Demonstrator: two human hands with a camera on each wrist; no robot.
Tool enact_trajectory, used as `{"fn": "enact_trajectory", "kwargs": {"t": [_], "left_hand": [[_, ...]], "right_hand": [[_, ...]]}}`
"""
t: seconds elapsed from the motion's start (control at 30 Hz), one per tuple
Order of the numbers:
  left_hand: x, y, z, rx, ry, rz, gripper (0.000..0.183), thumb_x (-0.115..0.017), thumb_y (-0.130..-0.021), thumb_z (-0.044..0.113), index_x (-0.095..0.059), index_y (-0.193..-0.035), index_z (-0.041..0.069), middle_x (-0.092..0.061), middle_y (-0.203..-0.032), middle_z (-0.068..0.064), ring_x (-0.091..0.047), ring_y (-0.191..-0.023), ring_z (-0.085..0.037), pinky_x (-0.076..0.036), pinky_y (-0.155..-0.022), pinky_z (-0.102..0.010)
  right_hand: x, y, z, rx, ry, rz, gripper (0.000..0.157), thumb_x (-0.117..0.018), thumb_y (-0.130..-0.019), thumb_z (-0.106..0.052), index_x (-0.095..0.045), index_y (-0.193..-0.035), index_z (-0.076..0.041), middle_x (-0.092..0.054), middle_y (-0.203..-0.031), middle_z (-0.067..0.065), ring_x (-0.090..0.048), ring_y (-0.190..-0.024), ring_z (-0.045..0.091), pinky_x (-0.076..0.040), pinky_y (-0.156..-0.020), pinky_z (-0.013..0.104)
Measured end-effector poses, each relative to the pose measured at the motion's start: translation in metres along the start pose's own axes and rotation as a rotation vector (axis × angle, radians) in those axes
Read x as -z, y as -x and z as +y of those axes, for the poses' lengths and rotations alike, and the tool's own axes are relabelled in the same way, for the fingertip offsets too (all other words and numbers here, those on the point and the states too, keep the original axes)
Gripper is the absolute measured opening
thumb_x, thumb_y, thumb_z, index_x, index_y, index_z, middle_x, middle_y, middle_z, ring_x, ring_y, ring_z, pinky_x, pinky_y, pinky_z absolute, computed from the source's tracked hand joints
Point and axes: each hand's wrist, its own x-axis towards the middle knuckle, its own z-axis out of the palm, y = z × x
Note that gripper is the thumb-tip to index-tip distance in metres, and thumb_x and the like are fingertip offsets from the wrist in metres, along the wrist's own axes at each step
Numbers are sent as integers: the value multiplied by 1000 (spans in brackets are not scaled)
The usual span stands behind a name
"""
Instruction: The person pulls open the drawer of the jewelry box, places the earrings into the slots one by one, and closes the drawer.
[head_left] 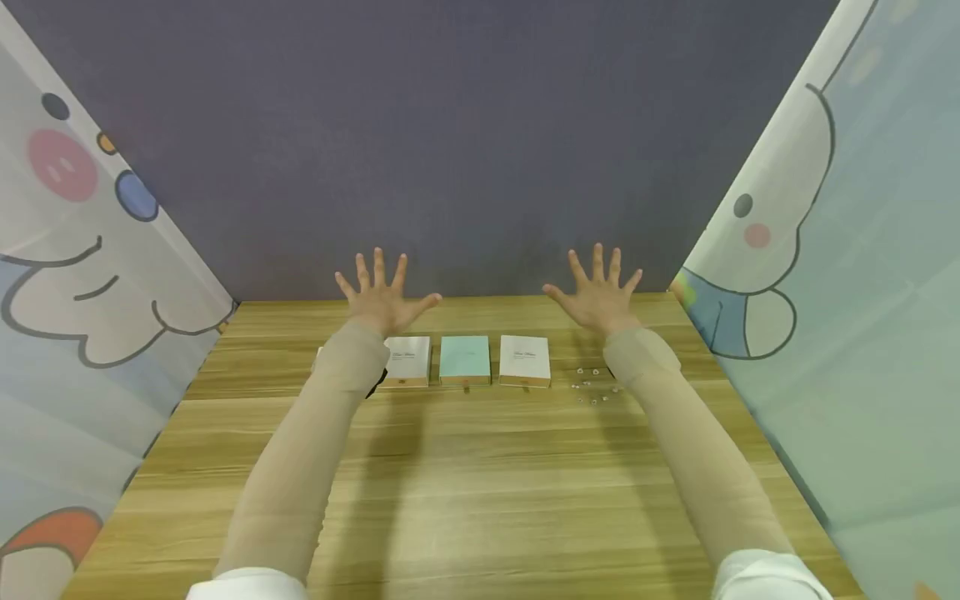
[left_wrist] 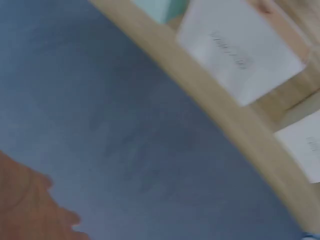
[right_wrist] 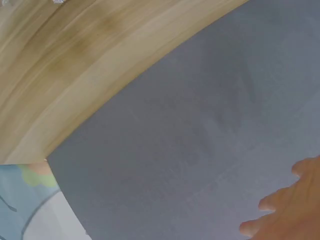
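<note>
Both arms stretch forward over a wooden table. My left hand (head_left: 382, 304), fingers straight and spread, is held up beyond the row of boxes and touches nothing. My right hand (head_left: 600, 302) is spread in the same way on the other side, also holding nothing. Between the forearms lie a white box (head_left: 408, 360), a mint-green box (head_left: 464, 360) and another white box (head_left: 524, 360). A further white box (left_wrist: 307, 145) is mostly hidden by my left forearm in the head view. Several small shiny pieces (head_left: 587, 383) lie scattered beside my right forearm.
The wooden table (head_left: 487, 483) ends at a dark grey wall (head_left: 480, 150) behind the hands. Curtains with cartoon figures hang at the left (head_left: 60, 275) and right (head_left: 847, 250). Something black (head_left: 377, 383) shows beside the left forearm.
</note>
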Motion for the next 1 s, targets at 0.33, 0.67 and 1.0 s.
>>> {"fn": "enact_trajectory", "kwargs": {"t": [0.33, 0.67, 1.0], "left_hand": [[16, 47, 3, -76, -90, -26, 95, -18, -78, 82, -4, -149, 20, 4, -152, -21, 2, -136, -48, -4, -106, -68], [-8, 103, 21, -251, -24, 245, 74, -44, -87, 62, -37, -140, 11, -35, -143, -19, -29, -133, -40, -35, -100, -59], [-55, 120, 16, -497, 49, 373, 45, -58, -87, 41, -60, -118, 9, -57, -123, -9, -53, -113, -29, -53, -80, -43]], "right_hand": [[-3, 38, -1, 184, 24, 149, 76, -30, -91, -62, -18, -147, -13, -14, -151, 22, -11, -138, 42, -15, -108, 63], [-27, 84, 5, 419, -182, 383, 35, -58, -89, -24, -60, -116, -1, -63, -111, 17, -61, -97, 34, -54, -76, 46], [-87, 118, 6, 409, -368, 237, 24, -62, -87, -15, -63, -106, 0, -66, -96, 10, -64, -80, 21, -56, -69, 34]]}}
